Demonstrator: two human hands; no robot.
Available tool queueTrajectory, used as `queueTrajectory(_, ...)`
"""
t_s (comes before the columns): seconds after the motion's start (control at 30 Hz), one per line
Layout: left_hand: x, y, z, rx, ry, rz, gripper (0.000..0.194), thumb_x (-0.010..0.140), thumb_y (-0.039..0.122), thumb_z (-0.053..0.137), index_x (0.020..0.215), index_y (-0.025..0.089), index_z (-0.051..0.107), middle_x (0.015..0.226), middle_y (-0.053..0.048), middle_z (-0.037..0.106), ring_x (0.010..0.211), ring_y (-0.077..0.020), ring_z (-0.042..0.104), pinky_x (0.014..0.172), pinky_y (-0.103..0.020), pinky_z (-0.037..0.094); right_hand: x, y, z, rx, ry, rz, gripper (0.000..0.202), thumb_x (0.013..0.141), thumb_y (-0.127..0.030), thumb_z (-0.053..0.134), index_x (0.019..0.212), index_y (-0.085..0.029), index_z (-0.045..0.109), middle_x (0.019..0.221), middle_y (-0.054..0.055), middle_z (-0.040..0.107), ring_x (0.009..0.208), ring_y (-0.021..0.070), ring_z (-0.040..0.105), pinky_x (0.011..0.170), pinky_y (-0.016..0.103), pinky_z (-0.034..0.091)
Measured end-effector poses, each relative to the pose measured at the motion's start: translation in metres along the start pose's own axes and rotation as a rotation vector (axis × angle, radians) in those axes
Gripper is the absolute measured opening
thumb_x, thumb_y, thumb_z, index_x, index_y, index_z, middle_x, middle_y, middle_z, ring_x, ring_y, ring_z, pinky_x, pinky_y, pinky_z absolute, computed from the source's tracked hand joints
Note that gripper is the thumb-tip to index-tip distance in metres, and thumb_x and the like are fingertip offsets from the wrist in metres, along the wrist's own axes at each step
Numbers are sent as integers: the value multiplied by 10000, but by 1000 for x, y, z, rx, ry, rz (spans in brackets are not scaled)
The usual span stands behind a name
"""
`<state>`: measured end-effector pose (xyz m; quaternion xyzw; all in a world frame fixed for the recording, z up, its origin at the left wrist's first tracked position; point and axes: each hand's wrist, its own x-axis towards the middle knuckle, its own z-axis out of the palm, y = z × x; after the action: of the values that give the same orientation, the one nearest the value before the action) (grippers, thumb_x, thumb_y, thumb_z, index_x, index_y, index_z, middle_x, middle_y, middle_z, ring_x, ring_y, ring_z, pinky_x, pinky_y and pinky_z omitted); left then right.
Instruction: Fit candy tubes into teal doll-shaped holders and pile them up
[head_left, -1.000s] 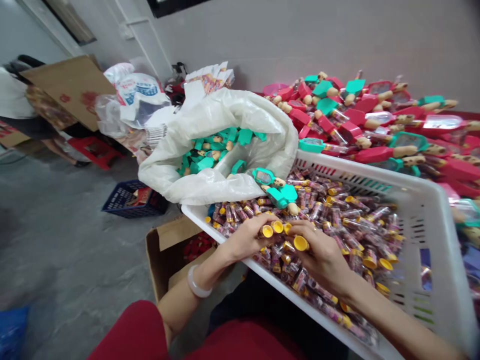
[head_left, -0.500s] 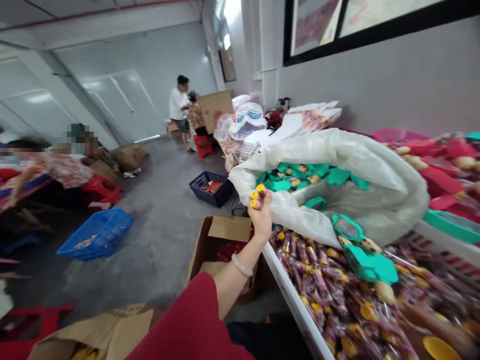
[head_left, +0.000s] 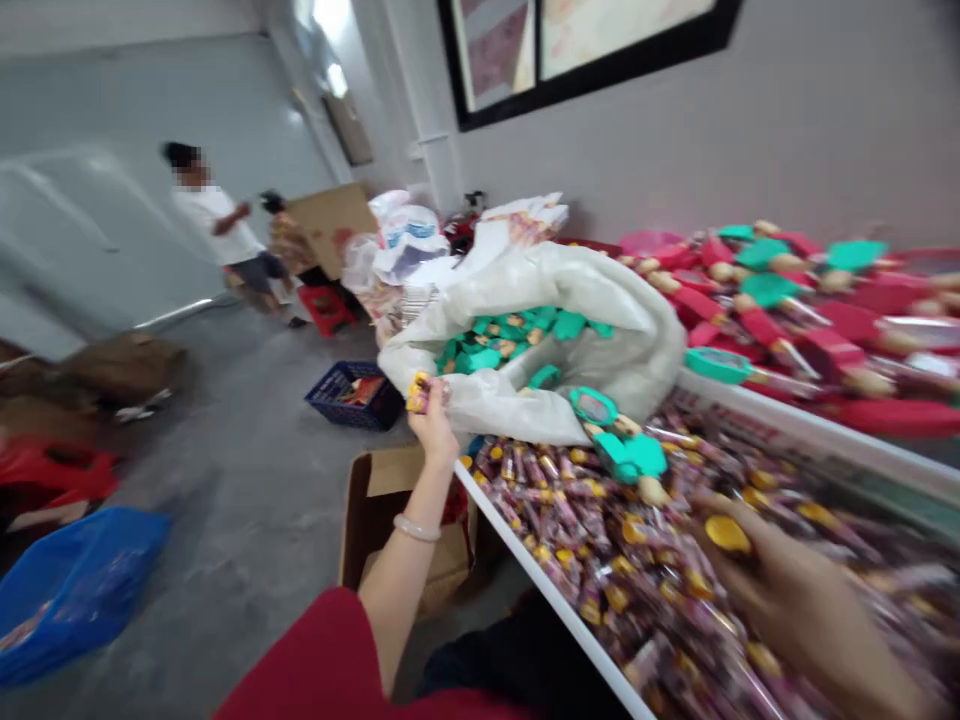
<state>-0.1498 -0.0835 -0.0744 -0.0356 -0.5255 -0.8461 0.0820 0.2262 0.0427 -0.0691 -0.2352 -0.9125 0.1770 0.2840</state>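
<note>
Raised at the near-left edge of a white sack (head_left: 517,408), my left hand (head_left: 433,415) is closed round a few small yellow-capped tubes (head_left: 420,393). My right hand (head_left: 772,575), blurred, is low over a white bin (head_left: 551,592) full of purple wrapped tubes with yellow caps (head_left: 562,490). Its fingers are bent round a yellow-capped tube (head_left: 727,534). Green plastic pieces with tan round ends (head_left: 634,455) lie on the tubes by the sack's mouth, and more green pieces (head_left: 502,340) fill the sack.
Red and green pieces (head_left: 840,350) are heaped at the right. An open cardboard box (head_left: 386,475) stands left of the bin. Dark blue (head_left: 352,400) and bright blue (head_left: 82,590) baskets are on the floor. Two people (head_left: 217,225) are near the back wall.
The view has swung to the right. My right hand has come further into view over the bin with a yellow-capped tube. My left hand still holds its tubes.
</note>
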Motion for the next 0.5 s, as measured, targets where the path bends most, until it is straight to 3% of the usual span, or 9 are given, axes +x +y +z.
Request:
queueTrajectory(0.13,0,-2,7,105,-101,139,356,718,381,709,947,133,596,943,-48,663,848,-143,673,818,-270,527,18,-2,-18,-92,55,229,282,894,-468,492,976,-231,622,728,36,702,614,219,662,542,285,451)
queueTrajectory(0.3,-9,-1,9,266,-308,269,345,696,342,715,917,160,522,912,-29,645,845,-148,653,838,-297,517,25,2,-22,-95,53,477,354,892,-561,458,955,-233,574,651,17,647,602,222,625,558,280,392)
queueTrajectory(0.5,-20,5,9,486,-568,322,435,619,296,764,942,172,500,838,19,560,717,-113,555,715,-248,483,27,6,-15,-37,-26,524,350,920,-556,368,907,-235,507,672,26,624,618,219,589,585,284,370)
